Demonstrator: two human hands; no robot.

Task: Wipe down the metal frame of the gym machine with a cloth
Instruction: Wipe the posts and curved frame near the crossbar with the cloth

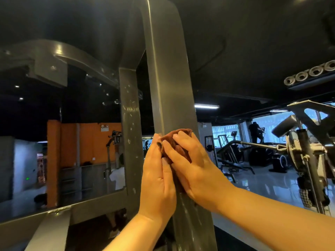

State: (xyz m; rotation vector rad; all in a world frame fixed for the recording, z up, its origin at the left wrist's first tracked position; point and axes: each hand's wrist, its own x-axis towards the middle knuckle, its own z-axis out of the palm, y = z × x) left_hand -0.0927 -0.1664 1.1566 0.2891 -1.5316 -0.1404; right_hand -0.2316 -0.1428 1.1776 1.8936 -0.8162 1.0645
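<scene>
A tall grey metal upright of the gym machine frame (pixel 168 84) runs up the middle of the head view and curves over at the top. A bunched brown cloth (pixel 178 140) lies against this upright at about chest height. My right hand (pixel 192 163) covers the cloth with its fingers laid over it, pressing it to the metal. My left hand (pixel 157 180) is on the left side of the upright, fingers straight and pointing up, its fingertips touching the cloth. Most of the cloth is hidden under both hands.
A second, scuffed grey post (pixel 129 131) stands just left of the upright, joined to a curved arm (pixel 59 57) above and a crossbar (pixel 72 207) below. Another machine with a padded roller (pixel 284 125) stands at the right. Orange walls, more equipment and people are farther back.
</scene>
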